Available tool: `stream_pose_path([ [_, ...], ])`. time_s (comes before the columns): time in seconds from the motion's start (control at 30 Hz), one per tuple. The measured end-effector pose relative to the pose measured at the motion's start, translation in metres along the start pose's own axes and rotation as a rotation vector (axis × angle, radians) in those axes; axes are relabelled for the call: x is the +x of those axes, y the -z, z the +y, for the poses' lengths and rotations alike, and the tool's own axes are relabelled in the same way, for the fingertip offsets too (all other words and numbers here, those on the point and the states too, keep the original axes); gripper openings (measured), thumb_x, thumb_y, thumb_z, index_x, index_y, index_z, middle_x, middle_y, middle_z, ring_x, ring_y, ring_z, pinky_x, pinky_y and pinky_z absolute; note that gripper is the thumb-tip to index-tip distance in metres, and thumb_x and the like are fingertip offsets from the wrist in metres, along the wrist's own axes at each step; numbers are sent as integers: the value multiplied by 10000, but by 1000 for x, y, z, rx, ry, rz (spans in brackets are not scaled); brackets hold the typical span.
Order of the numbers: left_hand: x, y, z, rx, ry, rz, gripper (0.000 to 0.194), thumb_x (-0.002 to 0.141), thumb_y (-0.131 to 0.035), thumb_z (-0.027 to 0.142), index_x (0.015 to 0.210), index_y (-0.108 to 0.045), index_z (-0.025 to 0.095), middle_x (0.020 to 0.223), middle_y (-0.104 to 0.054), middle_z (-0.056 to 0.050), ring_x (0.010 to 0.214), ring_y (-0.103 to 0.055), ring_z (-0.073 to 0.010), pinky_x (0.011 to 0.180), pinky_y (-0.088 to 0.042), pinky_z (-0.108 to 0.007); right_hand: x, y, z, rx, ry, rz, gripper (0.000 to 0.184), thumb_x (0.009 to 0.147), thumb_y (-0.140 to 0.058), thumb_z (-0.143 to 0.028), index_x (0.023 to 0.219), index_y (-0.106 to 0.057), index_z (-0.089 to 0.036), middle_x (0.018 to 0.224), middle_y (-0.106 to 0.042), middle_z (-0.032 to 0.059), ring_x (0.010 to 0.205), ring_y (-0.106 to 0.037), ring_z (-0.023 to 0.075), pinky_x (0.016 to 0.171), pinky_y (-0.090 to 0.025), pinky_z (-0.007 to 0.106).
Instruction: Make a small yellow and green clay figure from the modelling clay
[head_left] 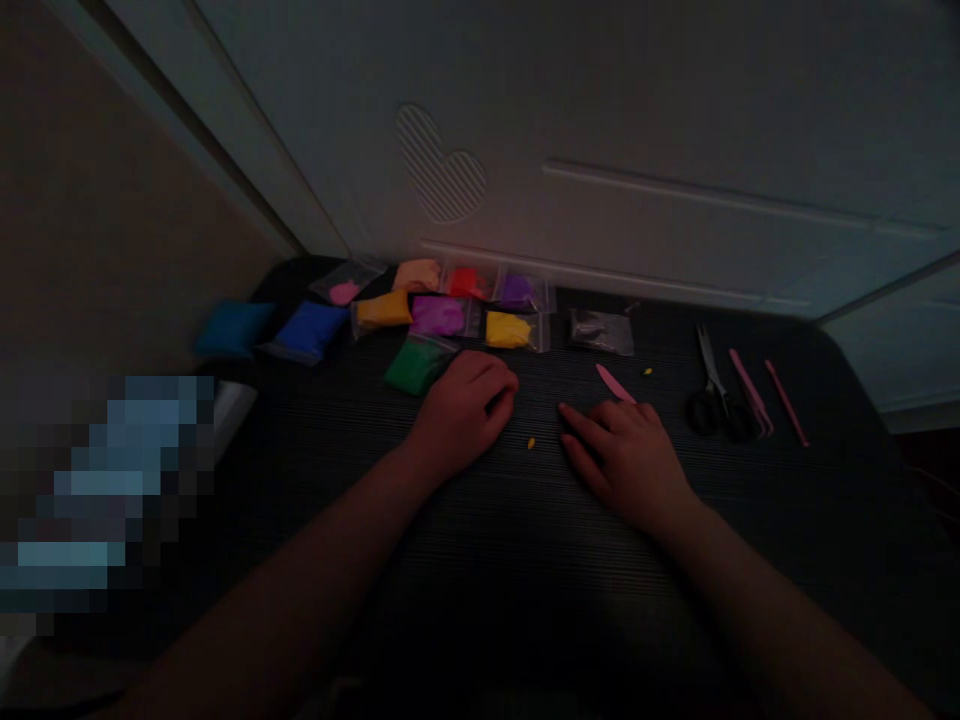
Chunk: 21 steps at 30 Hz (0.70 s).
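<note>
My left hand [469,412] rests on the dark table just right of a bag of green clay-like material [415,365]. Its fingers are curled, with the thumb tip against the index finger; whatever lies between them, if anything, is hidden. My right hand [630,460] lies with index finger and thumb stretched out and apart, holding nothing visible. Beyond its knuckles is a pink plastic blade-shaped tool [615,382], its near end hidden by the hand. Between both hands sits a tiny yellow-orange piece [531,443]. Another small yellowish piece [648,372] lies past the right hand.
Along the back are several small bags of coloured material, among them blue [311,330], yellow [510,329] and dark [600,331]. At right lie scissors [712,385], pink tweezers [750,390] and a thin pink tool [786,402]. A white panel [637,230] stands behind the table.
</note>
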<state>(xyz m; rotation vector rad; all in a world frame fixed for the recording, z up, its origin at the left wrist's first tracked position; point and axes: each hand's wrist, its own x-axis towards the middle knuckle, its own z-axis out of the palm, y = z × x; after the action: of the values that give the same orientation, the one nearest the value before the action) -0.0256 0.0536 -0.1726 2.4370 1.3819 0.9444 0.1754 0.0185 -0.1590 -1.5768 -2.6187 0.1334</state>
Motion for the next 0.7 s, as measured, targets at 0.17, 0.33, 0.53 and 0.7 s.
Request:
stream_pose_path([
  [0.17, 0, 0, 0, 4, 1, 0, 85, 740, -459, 129, 762, -535, 159, 812, -535, -35, 837, -476, -149, 763, -404, -286, -1, 1, -2, 8, 27, -4, 361, 828, -338, -368, 1144, -468, -252, 805, -529, 46, 793, -461, 185, 740, -255, 342],
  [0.33, 0, -1, 1, -10, -4, 16, 95, 738, -454, 120, 760, -535, 164, 813, -534, -36, 841, -475, -156, 762, -409, -299, -2, 1, -1, -5, 1, 18, 379, 821, -353, -364, 1154, -465, -224, 803, -529, 57, 795, -458, 192, 730, -253, 338],
  [0.53, 0, 0, 1, 1, 1, 11, 90, 740, -454, 120, 758, -532, 162, 814, -533, -34, 841, -475, -154, 765, -404, -288, -2, 1, -1, 14, 21, -6, 370, 823, -348, -363, 1156, -458, -248, 812, -525, 48, 787, -459, 184, 742, -255, 337],
  [0.7, 0, 0, 1, -3, -3, 2, 87, 742, -458, 124, 769, -533, 159, 818, -531, -32, 846, -472, -149, 769, -402, -280, -2, 1, 0, 21, 30, 7, 365, 816, -366, -351, 1150, -465, -245, 804, -528, 46, 778, -456, 181, 738, -255, 332],
])
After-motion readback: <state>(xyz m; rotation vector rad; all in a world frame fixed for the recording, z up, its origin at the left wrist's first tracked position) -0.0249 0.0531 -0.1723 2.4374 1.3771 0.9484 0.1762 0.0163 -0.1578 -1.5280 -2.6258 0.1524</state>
